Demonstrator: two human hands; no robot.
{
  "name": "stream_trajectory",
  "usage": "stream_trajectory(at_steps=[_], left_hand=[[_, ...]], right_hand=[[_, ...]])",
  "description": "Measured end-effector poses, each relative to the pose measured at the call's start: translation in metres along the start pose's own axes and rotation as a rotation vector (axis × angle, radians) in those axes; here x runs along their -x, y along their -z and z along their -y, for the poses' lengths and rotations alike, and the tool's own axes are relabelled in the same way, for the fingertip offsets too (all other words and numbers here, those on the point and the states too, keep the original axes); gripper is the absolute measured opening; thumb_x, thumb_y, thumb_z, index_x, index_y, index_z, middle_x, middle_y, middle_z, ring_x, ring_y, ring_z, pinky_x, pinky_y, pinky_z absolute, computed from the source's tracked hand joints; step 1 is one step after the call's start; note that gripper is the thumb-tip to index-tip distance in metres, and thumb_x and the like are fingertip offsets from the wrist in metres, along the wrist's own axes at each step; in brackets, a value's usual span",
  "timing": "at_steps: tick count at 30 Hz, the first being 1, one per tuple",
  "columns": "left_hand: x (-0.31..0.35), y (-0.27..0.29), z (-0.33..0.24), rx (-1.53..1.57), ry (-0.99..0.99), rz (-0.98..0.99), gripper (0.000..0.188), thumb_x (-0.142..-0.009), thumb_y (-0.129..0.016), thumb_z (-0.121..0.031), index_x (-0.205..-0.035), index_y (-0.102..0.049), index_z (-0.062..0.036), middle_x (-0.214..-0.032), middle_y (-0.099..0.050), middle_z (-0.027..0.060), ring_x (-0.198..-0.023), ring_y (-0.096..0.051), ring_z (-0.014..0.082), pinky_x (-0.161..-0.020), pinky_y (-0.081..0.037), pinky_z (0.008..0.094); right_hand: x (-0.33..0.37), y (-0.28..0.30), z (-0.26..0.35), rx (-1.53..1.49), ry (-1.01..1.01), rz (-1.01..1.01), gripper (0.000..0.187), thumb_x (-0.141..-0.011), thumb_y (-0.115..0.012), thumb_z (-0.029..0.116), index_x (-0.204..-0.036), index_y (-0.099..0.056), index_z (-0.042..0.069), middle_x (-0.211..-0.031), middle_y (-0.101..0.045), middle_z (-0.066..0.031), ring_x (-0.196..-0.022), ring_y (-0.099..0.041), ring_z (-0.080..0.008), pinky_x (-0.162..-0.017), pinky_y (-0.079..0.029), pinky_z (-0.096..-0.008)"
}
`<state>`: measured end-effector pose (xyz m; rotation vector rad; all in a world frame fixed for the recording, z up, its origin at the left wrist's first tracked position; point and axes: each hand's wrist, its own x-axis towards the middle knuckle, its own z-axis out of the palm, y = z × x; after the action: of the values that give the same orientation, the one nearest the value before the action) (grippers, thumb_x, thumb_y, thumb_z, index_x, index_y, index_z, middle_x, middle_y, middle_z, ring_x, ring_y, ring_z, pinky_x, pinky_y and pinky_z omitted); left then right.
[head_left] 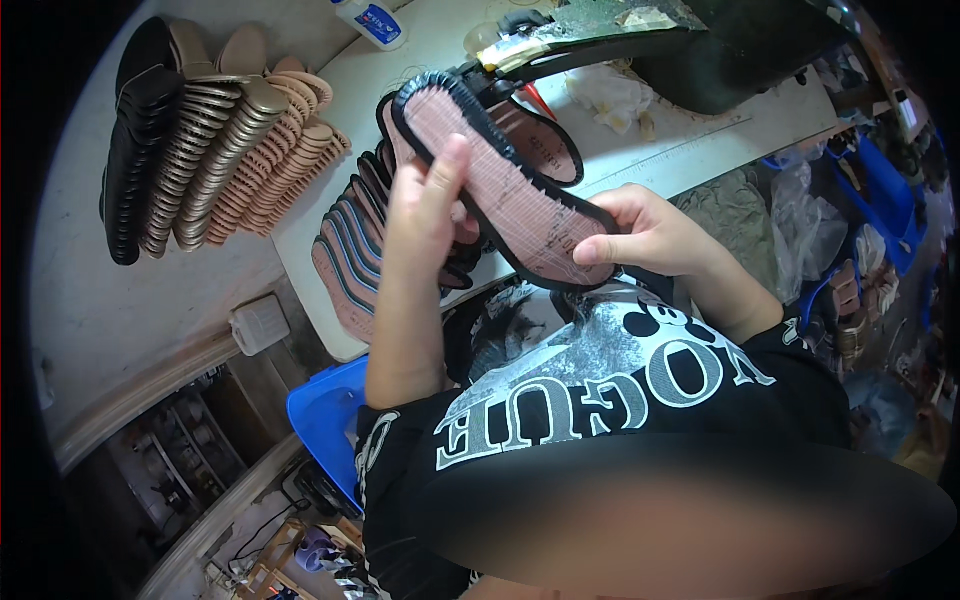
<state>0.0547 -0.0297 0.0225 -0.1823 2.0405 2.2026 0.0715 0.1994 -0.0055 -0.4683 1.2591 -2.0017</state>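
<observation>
Between my two hands is a pink shoe insole point(500, 185), its underside up, with black material wrapped round its edge. The black edge is gathered into tight folds at the rounded far end. My left hand point(430, 205) grips its left side, thumb lying across the pink face and fingers partly hidden behind. At the nearer right end, my right hand point(650, 235) pinches the insole with the thumb on top. Just behind it, another pink insole with a black edge point(548, 150) lies on the table. A row of pink and dark insoles point(350, 245) lies left of my left forearm.
A dark sewing machine point(690, 60) stands at the table's far side. Stacked black, gold and beige insoles point(215, 140) sit at the left. A white bottle point(372, 22) stands at the back. A blue bin point(328, 405) is below the table point(700, 150); clear plastic bags point(805, 215) are at right.
</observation>
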Motion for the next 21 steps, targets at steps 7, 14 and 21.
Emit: stream_trajectory(at_steps=[7, 14, 21], left_hand=[[0.028, -0.035, -0.001, 0.130, -0.166, 0.137, 0.024, -0.092, -0.051, -0.016, -0.101, -0.062, 0.0036, -0.087, -0.065, 0.0067, -0.077, -0.060, 0.0116, -0.072, -0.047, 0.0246], [0.043, -0.052, 0.013, -0.306, -0.451, -0.012, 0.025, -0.091, -0.051, -0.010, -0.107, -0.058, 0.0081, -0.071, -0.061, 0.0056, -0.066, -0.057, 0.0116, -0.066, -0.046, 0.0256], [0.058, -0.051, 0.034, -0.328, -0.494, 0.028, 0.027, -0.090, -0.045, -0.005, -0.110, -0.056, 0.0104, -0.076, -0.063, 0.0103, -0.071, -0.060, 0.0172, -0.070, -0.047, 0.0289]], right_hand=[[-0.008, -0.022, 0.023, 0.774, 0.420, -0.460, 0.018, -0.079, -0.070, 0.014, -0.089, -0.064, 0.000, -0.079, -0.066, -0.0071, -0.070, -0.065, -0.0157, -0.062, -0.049, -0.0252], [0.001, -0.032, 0.045, 1.668, 0.340, -0.191, 0.012, -0.069, -0.065, 0.015, -0.068, -0.061, 0.003, -0.064, -0.062, -0.0117, -0.060, -0.064, -0.0259, -0.053, -0.049, -0.0344], [-0.004, -0.036, 0.028, 1.713, 0.384, -0.079, 0.011, -0.066, -0.063, 0.015, -0.067, -0.057, 0.006, -0.060, -0.059, -0.0073, -0.057, -0.061, -0.0226, -0.051, -0.047, -0.0330]])
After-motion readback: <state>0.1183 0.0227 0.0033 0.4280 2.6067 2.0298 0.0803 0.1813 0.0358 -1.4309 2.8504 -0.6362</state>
